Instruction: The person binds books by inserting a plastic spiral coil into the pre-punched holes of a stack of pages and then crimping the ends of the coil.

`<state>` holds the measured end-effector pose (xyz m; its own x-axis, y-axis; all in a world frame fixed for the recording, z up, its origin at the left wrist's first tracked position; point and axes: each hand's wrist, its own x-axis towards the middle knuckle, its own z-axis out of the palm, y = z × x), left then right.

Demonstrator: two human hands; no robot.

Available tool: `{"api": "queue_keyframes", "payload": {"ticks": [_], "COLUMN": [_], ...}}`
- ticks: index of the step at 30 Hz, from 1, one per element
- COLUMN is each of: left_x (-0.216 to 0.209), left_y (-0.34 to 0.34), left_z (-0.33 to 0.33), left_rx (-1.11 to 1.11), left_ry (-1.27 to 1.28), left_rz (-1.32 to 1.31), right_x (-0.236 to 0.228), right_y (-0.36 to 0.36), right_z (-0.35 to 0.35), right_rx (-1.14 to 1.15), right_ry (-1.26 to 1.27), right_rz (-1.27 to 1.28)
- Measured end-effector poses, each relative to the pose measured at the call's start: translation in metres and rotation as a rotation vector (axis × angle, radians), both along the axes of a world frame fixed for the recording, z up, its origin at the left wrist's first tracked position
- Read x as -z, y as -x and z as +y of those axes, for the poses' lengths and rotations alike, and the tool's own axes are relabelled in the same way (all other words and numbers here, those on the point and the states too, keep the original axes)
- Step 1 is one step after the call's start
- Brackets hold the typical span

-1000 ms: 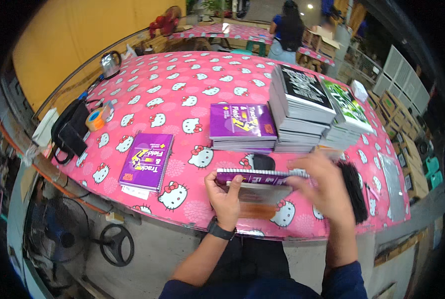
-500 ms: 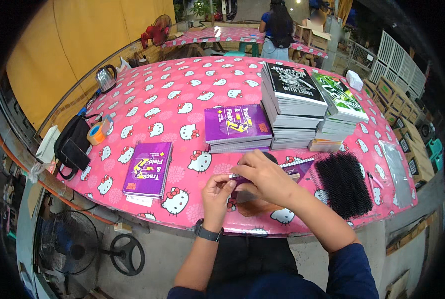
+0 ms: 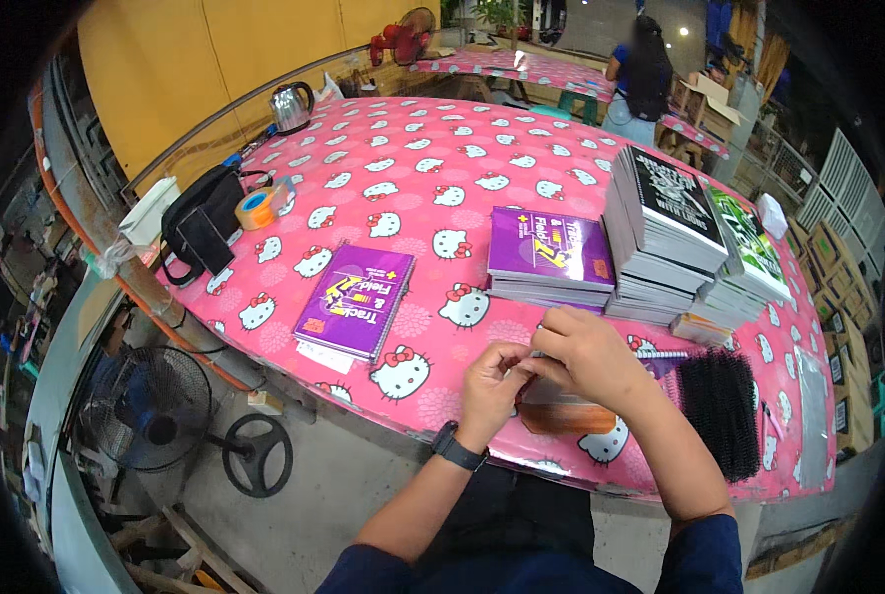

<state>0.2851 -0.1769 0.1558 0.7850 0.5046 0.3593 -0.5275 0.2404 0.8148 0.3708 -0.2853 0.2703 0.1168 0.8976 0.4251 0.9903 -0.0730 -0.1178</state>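
Note:
My left hand [image 3: 497,389], below a dark wristwatch, is closed in a pinch. My right hand [image 3: 593,358] meets it, its fingers also pinched; what they hold between them is hidden. Beneath the hands lies a brown wooden block [image 3: 573,417]. A purple notebook [image 3: 663,363] with a light edge strip shows in part behind my right wrist. Just right of my right forearm is a heap of black spiral binding coils [image 3: 718,416]. To the left of my hands lies a small stack of purple spiral notebooks [image 3: 355,301], and another purple notebook stack [image 3: 549,247] stands beyond them.
Tall stacks of black-covered books [image 3: 665,218] and green-covered books [image 3: 749,257] stand at the right. A black bag [image 3: 200,223], tape rolls [image 3: 257,210] and a kettle [image 3: 291,109] line the left side. A floor fan [image 3: 150,416] is below the table's left edge. A person [image 3: 642,79] is at the far table.
The view has swung left, so the table things appear farther right. My fingers have drawn closer together, and the purple thing seen at my fingertips before is now hidden.

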Motion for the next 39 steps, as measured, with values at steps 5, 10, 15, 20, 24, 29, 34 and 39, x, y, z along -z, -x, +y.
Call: {"api": "queue_keyframes", "payload": {"ticks": [5, 10, 15, 20, 24, 29, 34, 39], "left_x": [0.003, 0.001, -0.007, -0.010, -0.006, -0.002, -0.019, -0.037], "left_y": [-0.004, -0.004, 0.000, -0.003, -0.003, -0.007, -0.010, 0.005], "left_z": [-0.002, -0.001, 0.010, 0.005, 0.009, 0.008, 0.002, 0.033], "left_rx": [-0.062, 0.055, -0.109, -0.102, -0.103, -0.071, -0.082, -0.273], "left_ry": [-0.021, 0.087, -0.375, -0.336, -0.243, -0.161, -0.395, -0.211], "left_rz": [0.016, 0.071, 0.249, 0.158, 0.170, 0.107, 0.092, 0.164], "right_x": [0.007, 0.013, 0.012, 0.001, 0.006, 0.018, -0.003, -0.041], "right_y": [0.001, 0.010, 0.004, -0.001, -0.006, -0.001, 0.008, 0.011], "right_z": [0.003, -0.001, -0.001, -0.009, 0.003, 0.001, -0.012, -0.097], "right_rx": [0.036, 0.107, 0.103, 0.187, 0.059, 0.058, 0.160, 0.358], "right_ry": [0.039, 0.065, 0.005, -0.027, -0.014, -0.049, -0.036, -0.616], "right_rz": [-0.135, -0.083, 0.180, 0.450, 0.160, 0.069, 0.048, 0.073]}}
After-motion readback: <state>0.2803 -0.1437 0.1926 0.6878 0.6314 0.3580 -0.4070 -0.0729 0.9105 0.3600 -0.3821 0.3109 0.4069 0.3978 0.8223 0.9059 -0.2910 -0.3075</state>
